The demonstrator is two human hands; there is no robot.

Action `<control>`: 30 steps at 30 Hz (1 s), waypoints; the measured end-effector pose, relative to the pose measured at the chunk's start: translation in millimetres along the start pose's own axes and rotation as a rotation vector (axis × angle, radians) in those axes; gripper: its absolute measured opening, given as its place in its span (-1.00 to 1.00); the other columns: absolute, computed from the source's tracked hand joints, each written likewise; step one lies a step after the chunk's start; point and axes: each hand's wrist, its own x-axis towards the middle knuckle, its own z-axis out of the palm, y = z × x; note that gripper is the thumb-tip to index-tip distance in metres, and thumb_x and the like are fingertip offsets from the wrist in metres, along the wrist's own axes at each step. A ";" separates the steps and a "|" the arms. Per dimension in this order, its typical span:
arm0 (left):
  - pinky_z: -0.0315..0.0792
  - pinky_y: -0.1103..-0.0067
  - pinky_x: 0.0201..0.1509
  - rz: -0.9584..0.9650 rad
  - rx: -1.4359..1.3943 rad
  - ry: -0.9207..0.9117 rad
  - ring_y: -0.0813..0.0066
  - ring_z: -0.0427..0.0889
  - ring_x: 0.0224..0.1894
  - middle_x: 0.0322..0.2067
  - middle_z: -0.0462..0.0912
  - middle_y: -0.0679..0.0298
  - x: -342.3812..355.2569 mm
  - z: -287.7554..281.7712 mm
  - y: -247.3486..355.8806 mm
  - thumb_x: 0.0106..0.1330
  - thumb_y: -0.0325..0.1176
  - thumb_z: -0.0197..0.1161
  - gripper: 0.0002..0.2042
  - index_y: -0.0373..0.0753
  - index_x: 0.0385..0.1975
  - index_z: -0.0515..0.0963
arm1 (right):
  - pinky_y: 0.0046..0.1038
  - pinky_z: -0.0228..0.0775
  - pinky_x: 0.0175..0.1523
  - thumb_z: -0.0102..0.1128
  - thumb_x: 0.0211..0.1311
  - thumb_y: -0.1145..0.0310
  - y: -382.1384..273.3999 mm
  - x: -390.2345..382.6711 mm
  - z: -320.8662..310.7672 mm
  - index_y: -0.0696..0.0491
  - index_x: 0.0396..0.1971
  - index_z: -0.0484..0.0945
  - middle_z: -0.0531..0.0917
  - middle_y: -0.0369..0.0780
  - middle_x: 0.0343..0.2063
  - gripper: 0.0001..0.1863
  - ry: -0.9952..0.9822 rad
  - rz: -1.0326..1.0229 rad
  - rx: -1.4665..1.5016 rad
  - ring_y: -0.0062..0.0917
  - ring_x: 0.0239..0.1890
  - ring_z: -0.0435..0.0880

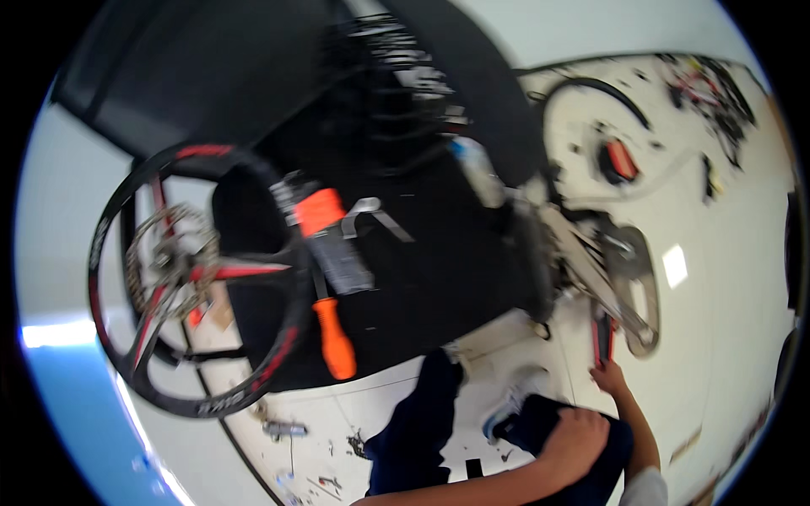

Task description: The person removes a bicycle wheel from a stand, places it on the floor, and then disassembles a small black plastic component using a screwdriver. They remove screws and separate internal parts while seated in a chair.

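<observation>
My right hand (609, 377) grips the end of a red-and-black handle (602, 337) that reaches up to a grey metal bike part (591, 270); what kind of tool it is, I cannot make out. My left hand (575, 440) rests over my dark-trousered right knee, holding nothing visible. On the black mat (439, 278) lie an orange-handled screwdriver (336, 337), an orange-topped grey packet (337, 261) and a silver C-shaped tool (363, 211). A black-and-red wheel with a brake disc (169, 257) stands at the mat's left side.
A black padded surface (194, 67) fills the upper left. On the white floor at right lie a curved black tube (607, 88), a red-and-black object (620, 160) and a jumble of parts (709, 101). Small metal parts (283, 428) are scattered at lower left, near my feet.
</observation>
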 end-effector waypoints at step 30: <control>0.49 0.23 -0.09 -0.105 -0.038 0.023 0.24 0.63 -0.20 -0.31 0.64 0.18 30.9 33.5 36.3 0.22 -0.35 0.12 -0.80 -0.24 -0.24 0.61 | -0.68 -0.05 -0.74 0.05 0.31 0.07 28.6 -0.5 -46.8 -0.09 0.06 0.42 0.63 -0.13 -0.06 -0.61 0.203 0.508 1.240 -0.74 -0.79 0.11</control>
